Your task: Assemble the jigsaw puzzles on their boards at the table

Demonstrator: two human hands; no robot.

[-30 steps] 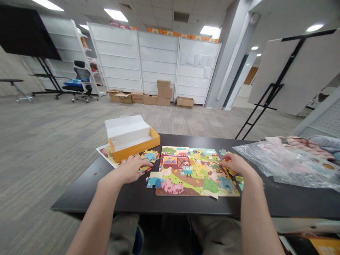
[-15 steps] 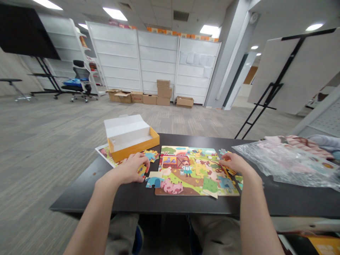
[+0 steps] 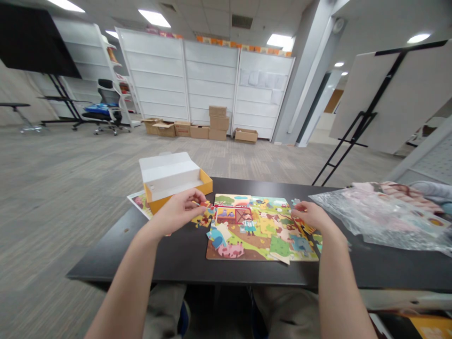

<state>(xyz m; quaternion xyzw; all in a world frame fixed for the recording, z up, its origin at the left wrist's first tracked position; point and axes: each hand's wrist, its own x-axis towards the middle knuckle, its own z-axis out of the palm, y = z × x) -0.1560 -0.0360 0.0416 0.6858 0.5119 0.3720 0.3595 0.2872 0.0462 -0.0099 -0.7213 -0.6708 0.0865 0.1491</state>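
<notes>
My left hand [image 3: 175, 213] is raised above the table, its fingertips pinching a small red-orange jigsaw piece [image 3: 204, 204] near the corner of an orange box. Below it lie loose jigsaw pieces [image 3: 202, 219]. A colourful farm jigsaw on a brown backing board [image 3: 261, 230] sits in front of me. A blue and cream piece [image 3: 216, 235] lies across its left edge. My right hand [image 3: 312, 217] rests at the board's right side, its fingers over a yellow-orange piece [image 3: 304, 226], which is partly hidden.
The orange box with its white lid [image 3: 173, 176] stands behind the pieces, on a printed picture sheet [image 3: 139, 205]. A crumpled plastic bag [image 3: 377, 219] covers the dark table's [image 3: 169, 266] right end. Cardboard boxes [image 3: 187, 130] stand far back on the carpet.
My left hand has lifted off the table and moved up and right with a small piece. The blue and cream piece has shifted right onto the board's edge. My right hand has barely moved.
</notes>
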